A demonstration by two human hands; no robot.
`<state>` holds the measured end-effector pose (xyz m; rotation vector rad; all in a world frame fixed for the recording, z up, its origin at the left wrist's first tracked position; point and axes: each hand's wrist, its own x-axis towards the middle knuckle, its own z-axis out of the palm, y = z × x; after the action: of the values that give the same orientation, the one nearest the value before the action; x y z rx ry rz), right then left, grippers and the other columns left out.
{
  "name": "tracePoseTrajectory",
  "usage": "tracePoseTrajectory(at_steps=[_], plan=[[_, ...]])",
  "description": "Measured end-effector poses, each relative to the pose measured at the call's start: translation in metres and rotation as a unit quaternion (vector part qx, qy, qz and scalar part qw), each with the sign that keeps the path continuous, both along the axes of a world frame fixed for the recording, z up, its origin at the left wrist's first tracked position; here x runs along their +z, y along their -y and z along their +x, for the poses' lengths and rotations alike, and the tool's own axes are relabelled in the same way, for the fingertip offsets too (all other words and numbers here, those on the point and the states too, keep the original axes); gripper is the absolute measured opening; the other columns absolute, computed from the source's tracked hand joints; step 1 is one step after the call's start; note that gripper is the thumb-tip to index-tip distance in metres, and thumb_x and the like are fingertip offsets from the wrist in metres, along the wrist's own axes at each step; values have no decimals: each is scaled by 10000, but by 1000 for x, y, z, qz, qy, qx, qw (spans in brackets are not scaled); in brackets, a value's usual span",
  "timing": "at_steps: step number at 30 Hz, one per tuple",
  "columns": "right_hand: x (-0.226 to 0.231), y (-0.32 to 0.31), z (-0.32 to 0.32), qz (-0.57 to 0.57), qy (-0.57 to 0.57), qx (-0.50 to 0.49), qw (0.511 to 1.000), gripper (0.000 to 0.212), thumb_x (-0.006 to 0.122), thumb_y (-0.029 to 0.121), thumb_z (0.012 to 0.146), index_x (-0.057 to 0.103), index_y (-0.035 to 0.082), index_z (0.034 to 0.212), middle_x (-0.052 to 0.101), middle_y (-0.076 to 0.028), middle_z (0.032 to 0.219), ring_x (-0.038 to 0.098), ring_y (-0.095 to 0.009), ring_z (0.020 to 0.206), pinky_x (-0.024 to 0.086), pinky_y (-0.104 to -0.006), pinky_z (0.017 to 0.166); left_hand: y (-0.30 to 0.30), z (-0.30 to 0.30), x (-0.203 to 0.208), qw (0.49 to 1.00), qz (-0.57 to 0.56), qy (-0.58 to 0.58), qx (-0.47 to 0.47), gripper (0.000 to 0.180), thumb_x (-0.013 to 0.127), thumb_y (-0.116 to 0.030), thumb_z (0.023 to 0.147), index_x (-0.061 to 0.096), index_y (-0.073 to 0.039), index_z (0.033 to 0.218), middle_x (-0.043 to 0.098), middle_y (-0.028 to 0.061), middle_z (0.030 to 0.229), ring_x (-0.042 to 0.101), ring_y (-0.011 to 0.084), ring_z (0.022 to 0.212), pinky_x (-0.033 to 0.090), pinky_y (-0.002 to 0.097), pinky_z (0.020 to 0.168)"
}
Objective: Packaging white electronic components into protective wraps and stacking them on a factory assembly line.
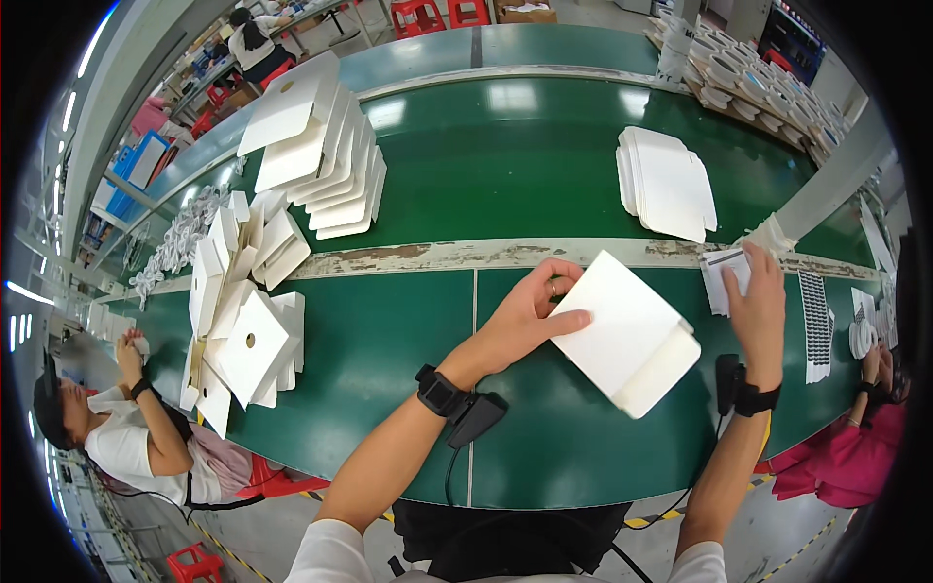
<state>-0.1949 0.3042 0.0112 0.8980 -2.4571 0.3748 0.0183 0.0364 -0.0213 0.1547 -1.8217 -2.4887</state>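
My left hand (536, 319) grips a white cardboard box (622, 330) by its left edge, thumb on top and fingers at the side. The box is tilted, with a flap along its lower right edge. To the right, my right hand (758, 301) is at a small stack of printed white sheets (717, 291), its thumb on the face and its fingers curled at the far edge. How many sheets it grips is hidden.
Tall piles of white boxes (321, 165) and folded cartons (248, 330) stand left. Flat white cartons (666, 180) lie beyond a worn ledge (418, 255). A label strip (814, 325) lies right. Co-workers sit left (146, 428) and right (836, 447). A post (841, 180) rises at right.
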Motion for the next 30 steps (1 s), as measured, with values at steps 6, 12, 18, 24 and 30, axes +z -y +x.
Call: tracePoseTrajectory(at_steps=[6, 12, 18, 24, 30], plan=[[-17, -27, -27, -11, 228, -57, 972, 556, 722, 277, 935, 530, -16, 1367, 630, -253, 1277, 612, -435, 1146, 497, -463, 973, -3, 1, 8, 1000, -7, -12, 6, 654, 716, -164, 968, 379, -19, 1509, 582, 100, 1359, 611, 140, 1125, 510, 281, 939], [-7, -24, -16, 17, 227, -38, 973, 637, 750, 308, 913, 512, -4, 1414, 621, -255, 1316, 610, -429, 1179, 495, -456, 990, -3, -2, 1, 1000, 3, -23, -12, 646, 713, -165, 967, 385, -21, 1504, 570, 109, 1360, 621, 162, 1118, 564, 301, 863], [-8, -19, -12, 30, 205, -44, 977, 647, 761, 295, 902, 512, 1, 1423, 625, -245, 1314, 611, -421, 1179, 497, -455, 992, -2, -1, 2, 1000, 7, -23, -16, 618, 706, -169, 970, 401, -25, 1488, 559, 114, 1351, 627, 173, 1105, 603, 316, 778], [-5, -19, -11, 42, 187, -68, 979, 629, 782, 261, 877, 535, 10, 1398, 630, -229, 1310, 603, -418, 1188, 498, -464, 996, -2, -3, 2, 999, 7, -32, -19, 606, 704, -181, 973, 409, -27, 1480, 558, 116, 1344, 624, 177, 1111, 603, 328, 816], [3, -11, -1, 59, 172, -85, 980, 611, 784, 242, 871, 547, 21, 1389, 622, -225, 1330, 576, -408, 1234, 492, -461, 1007, -1, -3, 0, 999, -10, -34, -18, 607, 703, -200, 978, 409, -36, 1483, 556, 118, 1356, 612, 176, 1138, 562, 349, 947]])
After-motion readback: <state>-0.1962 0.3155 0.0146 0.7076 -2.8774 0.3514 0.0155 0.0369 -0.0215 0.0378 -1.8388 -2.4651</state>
